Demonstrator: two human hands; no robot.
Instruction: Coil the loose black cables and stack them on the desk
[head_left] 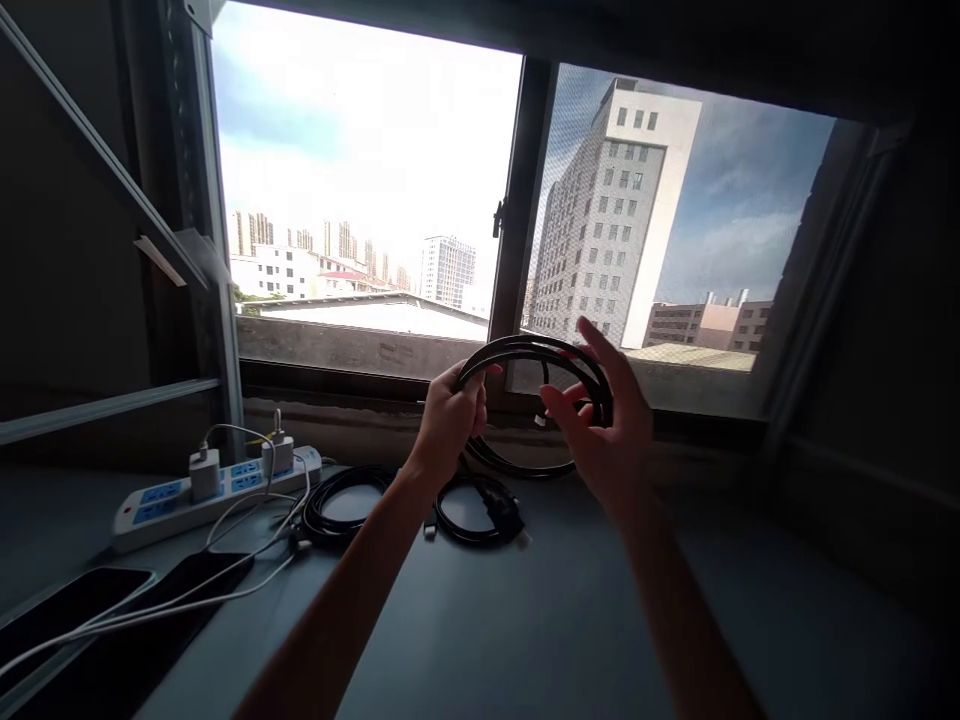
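Observation:
A black cable (525,345) is looped into a coil and held up above the table, before the window. My left hand (450,410) is closed around the coil's left side. At its right side is my right hand (607,420), its thumb and index finger spread apart, with the loops lying against the palm and other fingers. A small light connector (540,420) hangs inside the coil. Below, a dark plug with thick cable (502,510) is near the table surface; whether it joins the held coil cannot be made out.
On the grey table (480,620) lies another black cable coil (322,510). At the left are a white power strip (172,510) with chargers, white cords and two dark flat devices (180,610). A window (517,220) and metal frame bars (214,200) stand behind.

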